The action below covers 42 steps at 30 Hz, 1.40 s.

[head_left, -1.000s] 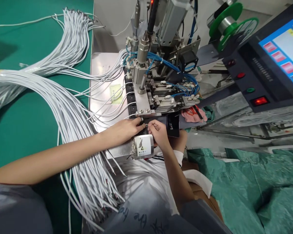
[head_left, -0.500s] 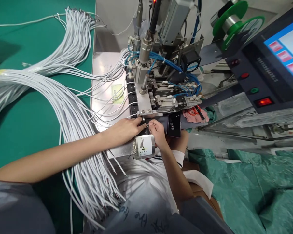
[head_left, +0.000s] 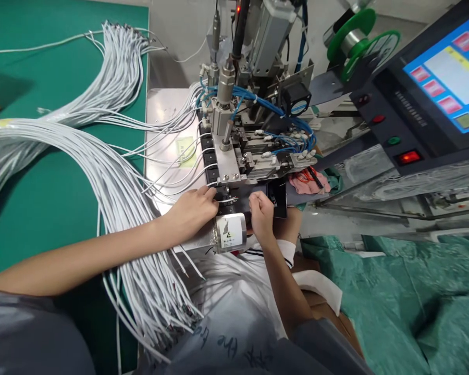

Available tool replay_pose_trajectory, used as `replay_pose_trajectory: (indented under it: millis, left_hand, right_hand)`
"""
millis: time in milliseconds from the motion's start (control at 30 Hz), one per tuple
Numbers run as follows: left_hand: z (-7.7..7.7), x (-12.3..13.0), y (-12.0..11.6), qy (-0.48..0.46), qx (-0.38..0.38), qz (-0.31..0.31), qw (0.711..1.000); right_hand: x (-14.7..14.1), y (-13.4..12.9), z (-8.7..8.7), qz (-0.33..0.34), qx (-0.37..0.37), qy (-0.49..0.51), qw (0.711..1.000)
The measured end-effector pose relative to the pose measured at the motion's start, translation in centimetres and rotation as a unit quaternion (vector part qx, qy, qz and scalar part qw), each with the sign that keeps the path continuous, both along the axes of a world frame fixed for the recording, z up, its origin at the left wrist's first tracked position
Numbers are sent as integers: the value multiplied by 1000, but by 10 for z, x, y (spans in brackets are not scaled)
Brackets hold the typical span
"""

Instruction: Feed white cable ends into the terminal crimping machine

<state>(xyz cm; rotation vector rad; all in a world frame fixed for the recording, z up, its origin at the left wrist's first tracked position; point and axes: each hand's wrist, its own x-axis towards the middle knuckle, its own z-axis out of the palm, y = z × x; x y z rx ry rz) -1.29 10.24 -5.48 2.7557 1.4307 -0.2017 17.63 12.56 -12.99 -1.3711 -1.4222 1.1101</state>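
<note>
My left hand (head_left: 195, 209) is closed on a white cable at the near end of the machine's black fixture row. Past my fingertips the cable's stripped end (head_left: 230, 200) sticks out to the right over the dark fixture. My right hand (head_left: 261, 211) is curled into a loose fist, a short way right of that cable end and not touching it. What it holds, if anything, is hidden. Just below the hands sits a metal can-like part with a white label (head_left: 230, 230). The soldering-type machine (head_left: 226, 140) with its metal cylinders stands directly beyond them.
A thick bundle of white cables (head_left: 101, 172) curves across the green table (head_left: 62, 182) and under my left forearm. Several cables lead into the black fixtures (head_left: 209, 156). A control panel with a screen (head_left: 449, 78) and a green wire spool (head_left: 354, 39) stand at right. A phone (head_left: 279, 198) lies behind my right hand.
My right hand has drawn away to the right from the cable end. My left hand has shifted slightly left, leaving the cable's end exposed. The whole view has tilted a little.
</note>
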Motion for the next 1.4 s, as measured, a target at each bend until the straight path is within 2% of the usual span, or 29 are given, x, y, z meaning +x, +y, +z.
replay_pose_trajectory:
  millis: [67,100,200,267,333,433,600,700,767,900,1000,1067,1200,1300,1400]
  left_hand:
    - [1,-1,-1,2,3,20,1000]
    - [1,-2,-1,7,5,38,999]
    - [-2,-5,1,32,16,106,994]
    - [-5,-6,3,38,21,137,990]
    - [-7,-7,4,26,22,147,989]
    - [-5,-5,2,-17,13,116,993]
    - [8,3,-11,-110,-8,-10,994]
    - [15,6,-16,-163,-12,-71,984]
    - [17,6,-17,-200,-3,-85,976]
    - [18,0,-11,-226,47,-31,973]
    - [14,-6,-4,-214,50,11,976]
    - [9,-9,2,-229,49,14,972]
    - [1,-10,9,-305,64,6,950]
    - [1,-10,9,-341,55,5,938]
    - [3,-10,8,-361,43,-3,932]
  right_hand:
    - [1,-21,14,-30,57,-49,997]
    - [-1,-34,20,-20,71,-74,995]
    - [-14,-72,29,101,59,-147,982]
    - [-26,-92,28,188,46,-194,962]
    - [-38,-103,22,234,45,-216,947]
    - [-51,-109,13,253,49,-203,945]
    - [-57,-108,8,272,39,-216,937]
    - [-50,-99,17,232,102,-232,939]
    - [-40,-84,29,185,135,-244,942]
    - [-22,-40,54,144,107,-208,962]
    - [-19,-11,62,114,71,-102,986]
    - [-21,-1,61,81,43,-16,996]
    - [-28,-1,53,17,3,115,993]
    - [-31,-11,47,4,14,139,990]
    - [-29,-19,43,20,30,149,988]
